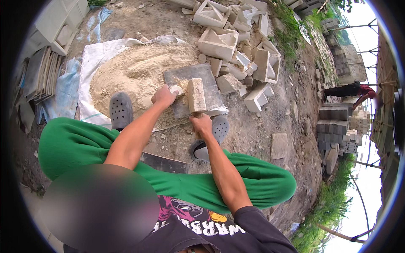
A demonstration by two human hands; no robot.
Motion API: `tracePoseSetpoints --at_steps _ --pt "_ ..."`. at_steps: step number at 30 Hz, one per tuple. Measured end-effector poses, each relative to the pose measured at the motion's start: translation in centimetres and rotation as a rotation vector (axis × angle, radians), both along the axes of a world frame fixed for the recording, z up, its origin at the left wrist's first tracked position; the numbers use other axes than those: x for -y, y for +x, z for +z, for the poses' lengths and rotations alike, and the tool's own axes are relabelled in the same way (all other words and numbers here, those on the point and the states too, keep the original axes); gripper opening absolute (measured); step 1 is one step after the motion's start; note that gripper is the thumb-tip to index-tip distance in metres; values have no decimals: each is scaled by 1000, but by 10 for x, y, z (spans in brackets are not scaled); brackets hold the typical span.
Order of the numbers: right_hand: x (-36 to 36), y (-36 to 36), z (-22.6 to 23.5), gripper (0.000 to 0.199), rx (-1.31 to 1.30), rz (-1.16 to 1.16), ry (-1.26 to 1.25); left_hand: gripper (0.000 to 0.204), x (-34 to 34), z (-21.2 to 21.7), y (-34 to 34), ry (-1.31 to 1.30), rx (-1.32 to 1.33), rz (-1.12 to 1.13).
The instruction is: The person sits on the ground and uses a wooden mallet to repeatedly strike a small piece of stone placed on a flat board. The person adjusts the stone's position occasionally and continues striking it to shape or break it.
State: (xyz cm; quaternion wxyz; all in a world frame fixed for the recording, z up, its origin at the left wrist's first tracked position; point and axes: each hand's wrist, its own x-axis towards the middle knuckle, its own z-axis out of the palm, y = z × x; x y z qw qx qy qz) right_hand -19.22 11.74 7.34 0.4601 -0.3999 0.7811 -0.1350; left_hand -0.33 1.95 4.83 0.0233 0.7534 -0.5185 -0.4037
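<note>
My left hand (165, 96) is closed round a pale, broken chunk (177, 90) above a dark flat slab (211, 82). Gripped in my right hand (201, 125) is the short handle of a mallet (196, 95). Its thick, block-shaped head is coated in pale dust and is over the slab, just right of the chunk. Whether the head touches the slab, I cannot tell. Beside the slab, a heap of crushed, sandy powder (116, 71) lies on a white sheet (86, 67). Some powder and crumbs lie on the slab too.
Broken pale hollow blocks (217, 44) are piled beyond the slab to the right. My grey clogs (121, 110) flank the work spot. Thin panels (42, 74) lean at the left. Far right, a person in red (365, 92) bends near stacked grey blocks (333, 126).
</note>
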Motion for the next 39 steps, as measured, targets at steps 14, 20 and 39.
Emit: tracePoseSetpoints --at_steps 14,20,39 --pt "28 -14 -31 39 -179 218 -135 63 7 8 0 135 15 -7" --pt "33 -7 -6 34 -81 169 -443 64 5 5 2 158 12 42" --pt "28 -3 -29 42 -178 123 -23 55 -7 4 -6 -224 -15 -75"
